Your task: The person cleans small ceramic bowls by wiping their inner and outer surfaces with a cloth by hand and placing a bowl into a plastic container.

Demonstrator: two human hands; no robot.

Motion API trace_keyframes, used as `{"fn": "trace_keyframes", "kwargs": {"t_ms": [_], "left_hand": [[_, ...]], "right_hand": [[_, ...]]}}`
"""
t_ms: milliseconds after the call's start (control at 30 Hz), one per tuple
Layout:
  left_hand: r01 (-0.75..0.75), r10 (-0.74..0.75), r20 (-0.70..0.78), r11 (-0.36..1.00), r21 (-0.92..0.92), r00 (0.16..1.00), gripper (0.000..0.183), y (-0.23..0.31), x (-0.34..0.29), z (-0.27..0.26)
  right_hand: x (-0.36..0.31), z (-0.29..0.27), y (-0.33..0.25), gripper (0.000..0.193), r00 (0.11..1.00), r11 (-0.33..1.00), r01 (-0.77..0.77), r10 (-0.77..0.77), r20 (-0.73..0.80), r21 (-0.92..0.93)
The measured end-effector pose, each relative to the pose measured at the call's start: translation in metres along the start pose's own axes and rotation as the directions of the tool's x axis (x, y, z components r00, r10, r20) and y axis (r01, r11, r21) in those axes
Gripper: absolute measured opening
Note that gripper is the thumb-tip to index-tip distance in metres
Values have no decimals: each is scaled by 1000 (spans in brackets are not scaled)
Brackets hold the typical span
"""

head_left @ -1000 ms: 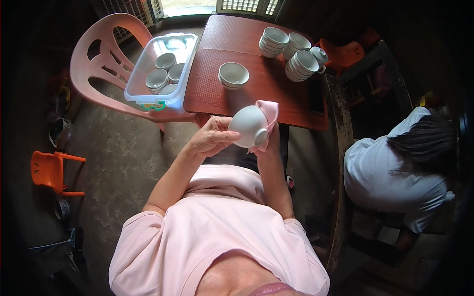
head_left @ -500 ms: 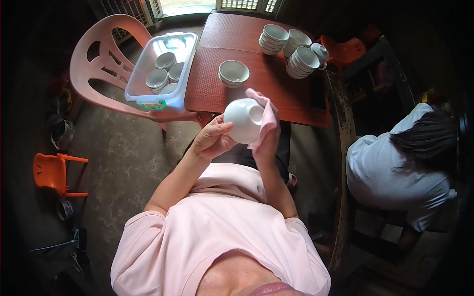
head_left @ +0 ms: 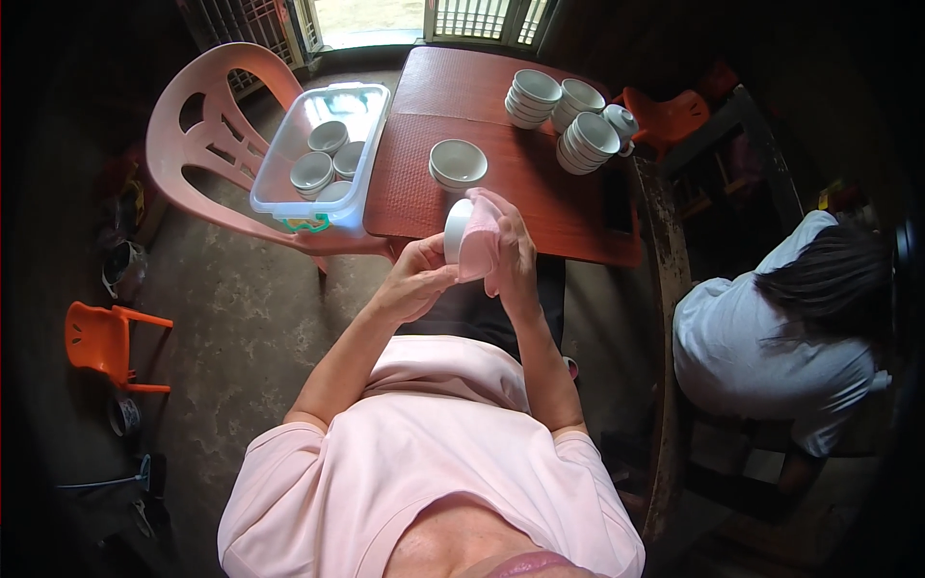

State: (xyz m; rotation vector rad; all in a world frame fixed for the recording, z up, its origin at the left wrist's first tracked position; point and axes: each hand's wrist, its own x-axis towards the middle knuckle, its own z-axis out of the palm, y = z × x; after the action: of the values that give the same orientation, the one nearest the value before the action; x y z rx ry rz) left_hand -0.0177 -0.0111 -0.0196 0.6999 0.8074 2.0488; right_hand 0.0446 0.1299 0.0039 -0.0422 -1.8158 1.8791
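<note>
A white bowl (head_left: 455,231), tipped on its side, is held just off the table's near edge. My left hand (head_left: 420,276) grips its rim from the left. On the other side my right hand (head_left: 515,252) presses a pink cloth (head_left: 481,246) over the bowl, covering much of it. Just beyond, a short stack of white bowls (head_left: 458,162) stands on the red-brown table (head_left: 414,125). At the table's far right are taller bowl stacks (head_left: 533,94), with a lidded white pot (head_left: 621,120) beside them.
Left of the table, a pink plastic chair (head_left: 173,144) carries a clear plastic bin (head_left: 265,208) with several bowls inside. An orange small chair (head_left: 101,342) stands on the floor at left. To the right, a person in a white shirt (head_left: 752,332) bends beyond a worn wooden beam (head_left: 665,385).
The bowl has turned so less of its outside shows, and the cloth has swung across its base. Both hands sit slightly lower relative to the table. The view has tilted a little.
</note>
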Motion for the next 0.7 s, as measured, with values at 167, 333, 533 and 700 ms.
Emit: {"fn": "trace_keyframes", "kwargs": {"t_ms": [167,333,533,700], "left_hand": [[-96,93,27,897,430,995,34,4,-1,-9],[187,-183,-82,687,703,980,24,13,-7,3],[47,-124,84,790,612,989,14,0,-3,7],[-63,21,71,737,673,997,47,5,-4,-3]], "right_hand": [[-29,19,13,43,857,531,417,-500,125,-737],[-5,4,-7,19,901,626,419,-376,215,-658],[12,-27,11,43,897,916,-323,217,385,236],[-21,11,-18,35,900,515,436,-233,369,-738]]}}
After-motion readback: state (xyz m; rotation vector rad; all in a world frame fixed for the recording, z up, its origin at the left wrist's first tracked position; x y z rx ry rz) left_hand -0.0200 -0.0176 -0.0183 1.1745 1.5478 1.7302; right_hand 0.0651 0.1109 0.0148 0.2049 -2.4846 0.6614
